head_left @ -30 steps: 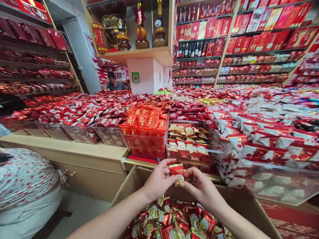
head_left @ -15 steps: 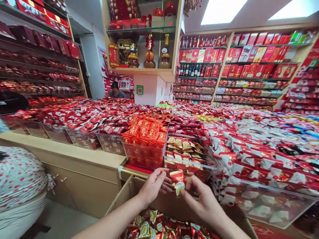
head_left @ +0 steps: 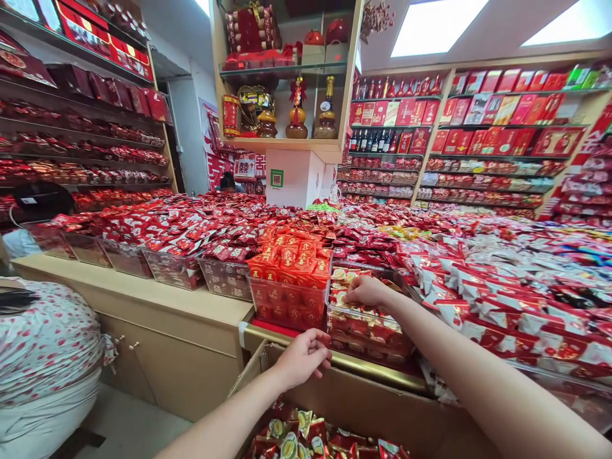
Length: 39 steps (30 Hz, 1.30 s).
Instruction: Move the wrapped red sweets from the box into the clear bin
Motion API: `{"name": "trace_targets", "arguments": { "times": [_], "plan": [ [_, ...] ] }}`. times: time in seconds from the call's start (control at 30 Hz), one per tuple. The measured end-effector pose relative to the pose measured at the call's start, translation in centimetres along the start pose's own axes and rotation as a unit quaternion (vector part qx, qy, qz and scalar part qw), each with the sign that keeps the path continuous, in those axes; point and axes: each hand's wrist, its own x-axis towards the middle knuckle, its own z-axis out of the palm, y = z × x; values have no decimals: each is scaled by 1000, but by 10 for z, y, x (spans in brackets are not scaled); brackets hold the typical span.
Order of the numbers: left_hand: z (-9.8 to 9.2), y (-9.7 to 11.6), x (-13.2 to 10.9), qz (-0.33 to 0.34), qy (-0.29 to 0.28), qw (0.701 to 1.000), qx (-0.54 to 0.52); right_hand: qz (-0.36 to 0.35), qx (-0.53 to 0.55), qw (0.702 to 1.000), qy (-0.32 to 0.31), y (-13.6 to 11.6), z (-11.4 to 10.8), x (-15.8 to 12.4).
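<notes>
My left hand (head_left: 306,358) hovers over the far edge of an open cardboard box (head_left: 354,398), palm turned inward, fingers loosely curled and a little apart, with nothing visible in it. Inside the box lies a heap of small red-and-gold wrapped candy packets (head_left: 306,440). My right hand (head_left: 368,292) reaches over a clear plastic bin (head_left: 366,331) of similar cream-and-red candy packets (head_left: 342,275). Its fingertips are pinched together at a packet on the bin's left side. The hand and forearm cover part of that bin.
Left of that bin stands a bin of bright red packets (head_left: 289,271). White-and-red packets (head_left: 502,306) fill a large bin on the right. A gold counter edge (head_left: 344,360) runs behind the box. A bulging spotted sack (head_left: 48,344) stands at far left. A display cabinet (head_left: 282,143) hangs above.
My right hand has moved forward from above the box into the bin of cream-and-red packets. My left hand has parted from the candy packets held between both hands. The view has shifted slightly.
</notes>
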Motion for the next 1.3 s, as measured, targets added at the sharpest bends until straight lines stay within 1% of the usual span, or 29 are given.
{"name": "trace_targets", "arguments": {
  "times": [0.1,0.23,0.33,0.4,0.43,0.5,0.53,0.57,0.6,0.67,0.77,0.87,0.9,0.97,1.03,1.1,1.13,1.2,1.3],
  "plan": [
    [-1,-1,0,-4,-9,1000,1,-6,-6,1000,-22,2,11,7],
    [-1,0,1,-13,-10,1000,5,-37,-17,999,2,10,16,12],
    [-1,1,3,-20,-9,1000,-1,-69,-25,996,44,9,14,8],
    [-2,0,3,-25,-11,1000,-8,-92,-29,990,101,2,10,-1],
    [-3,1,3,-26,-14,999,-13,-119,-31,982,144,-2,10,-9],
    [-8,2,3,-27,-32,999,-27,-207,-46,952,220,-10,13,-28],
    [-11,3,4,-28,-47,998,-39,-258,-61,934,239,-12,17,-40],
    [-15,4,4,-32,-68,996,-56,-305,-80,919,237,-12,24,-52],
    [-20,6,4,-39,-91,992,-79,-343,-101,909,216,-11,33,-64],
    [-31,10,6,-66,-141,977,-143,-383,-132,903,142,-3,53,-86],
    [-43,14,11,-117,-191,941,-252,-397,-134,907,47,16,83,-110],
    [-49,12,17,-148,-222,912,-312,-365,-56,928,-42,29,103,-128],
    [-49,9,18,-157,-233,904,-323,-347,-13,935,-70,30,108,-134],
    [-49,3,20,-154,-235,893,-350,-293,80,946,-110,24,115,-147],
    [-49,-2,20,-153,-233,886,-370,-232,174,947,-139,11,122,-161],
    [-48,-5,19,-151,-228,883,-382,-175,260,936,-160,-5,130,-177],
    [-48,-5,19,-149,-224,883,-385,-159,295,927,-167,-13,134,-185],
    [-48,-5,18,-148,-218,884,-386,-152,337,915,-160,-28,142,-201],
    [-49,-2,18,-156,-215,886,-381,-185,360,907,-121,-44,144,-225]
  ]
}}
